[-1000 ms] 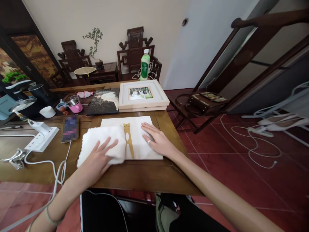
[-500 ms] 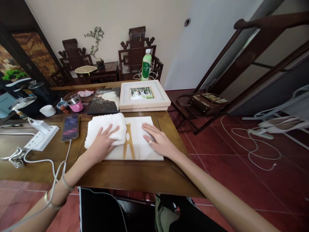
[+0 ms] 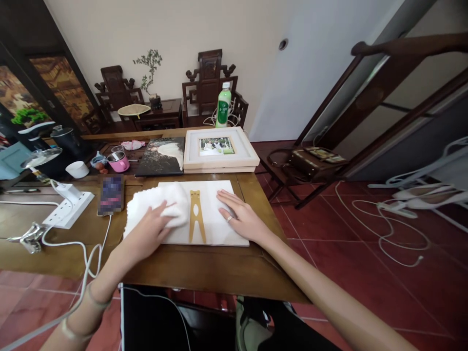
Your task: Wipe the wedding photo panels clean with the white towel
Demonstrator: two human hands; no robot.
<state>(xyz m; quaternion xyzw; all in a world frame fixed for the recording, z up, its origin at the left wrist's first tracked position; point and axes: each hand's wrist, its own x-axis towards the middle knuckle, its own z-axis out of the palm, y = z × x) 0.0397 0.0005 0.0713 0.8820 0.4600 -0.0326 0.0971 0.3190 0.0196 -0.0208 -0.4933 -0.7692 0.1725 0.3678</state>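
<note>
Head view: the hands are apart and neither is closed on anything. The left hand [image 3: 151,228] lies spread on a bunched white cloth [image 3: 142,199], over the left part of the white board [image 3: 212,228] and past its edge; the right hand [image 3: 244,218] rests flat on the board's right part. Between them, on the board, is a gold figure [image 3: 196,200]; I cannot tell whether it is loose or fixed. If loose, the cloth could catch and shift it. Should the right hand ease off, cloth drag might slide the board across the tabletop [image 3: 219,268], perhaps into the picture frame [image 3: 217,146] just beyond it. Left of the board, white cables [image 3: 69,244] run close to the left forearm, which might snag them and tug the phone [image 3: 111,195].
</note>
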